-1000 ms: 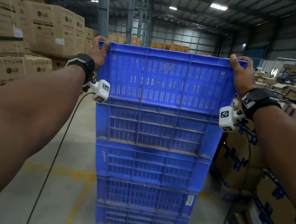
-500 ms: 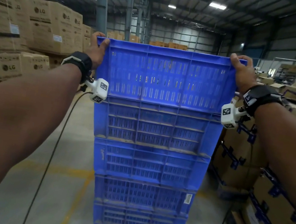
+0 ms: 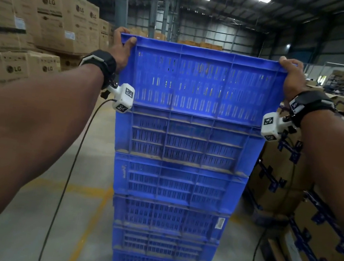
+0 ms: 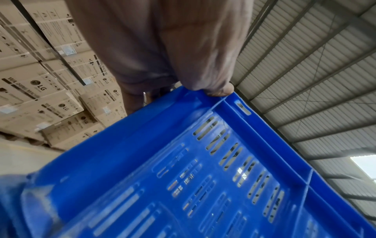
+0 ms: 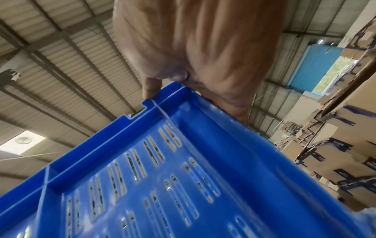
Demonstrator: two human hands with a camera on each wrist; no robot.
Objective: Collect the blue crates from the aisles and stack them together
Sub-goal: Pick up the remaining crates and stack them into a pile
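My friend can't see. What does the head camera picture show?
Two hands, left hand and right hand, grip the top corners of the top blue crate on a tall stack of blue crates. Cardboard boxes line the warehouse aisle.

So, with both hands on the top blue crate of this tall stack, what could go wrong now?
1. The tall stack of blue plastic crates may tip, since both hands grip only the top slotted blue crate.
2. The left hand and right hand hold just its upper corners, so it could slip.
3. The crates hide the floor ahead.
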